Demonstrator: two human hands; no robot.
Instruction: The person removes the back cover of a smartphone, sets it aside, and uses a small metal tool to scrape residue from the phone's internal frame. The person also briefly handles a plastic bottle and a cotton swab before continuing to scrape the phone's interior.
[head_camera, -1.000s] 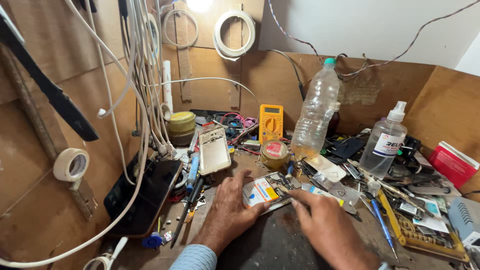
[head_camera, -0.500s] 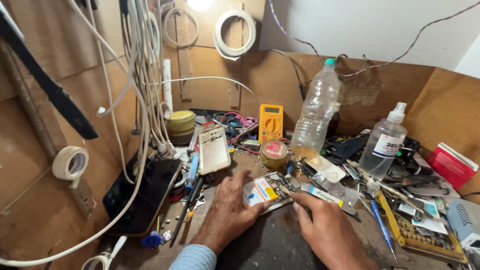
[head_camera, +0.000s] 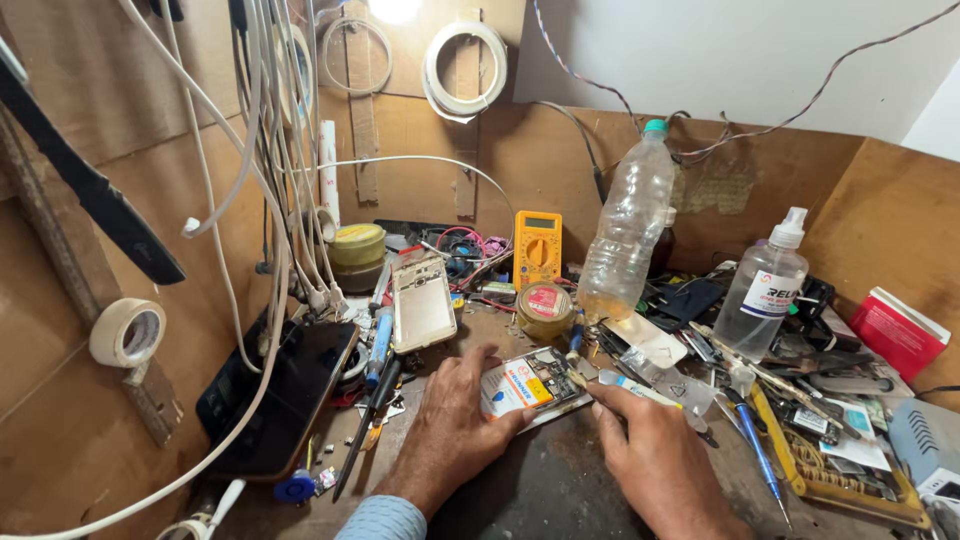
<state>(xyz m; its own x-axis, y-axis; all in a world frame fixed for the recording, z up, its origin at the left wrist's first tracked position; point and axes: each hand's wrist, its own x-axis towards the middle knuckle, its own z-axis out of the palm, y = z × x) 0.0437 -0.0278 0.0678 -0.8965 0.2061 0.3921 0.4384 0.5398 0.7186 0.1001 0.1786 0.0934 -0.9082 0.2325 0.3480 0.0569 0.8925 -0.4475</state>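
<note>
An opened phone lies flat on the dark bench top, its battery and circuit board showing. My left hand rests on the bench and holds the phone's left edge with thumb and fingers. My right hand grips a slim white-handled tool, whose tip touches the phone's upper right corner. A light blue sleeve covers my left wrist.
A yellow multimeter, a clear plastic bottle, a spray bottle and a small round tin stand behind. A gold phone back and a black tablet lie left. Cables hang at left; tools clutter the right.
My right hand has shifted slightly, bringing the tool tip onto the phone's upper right corner. The left hand stays on the phone.
</note>
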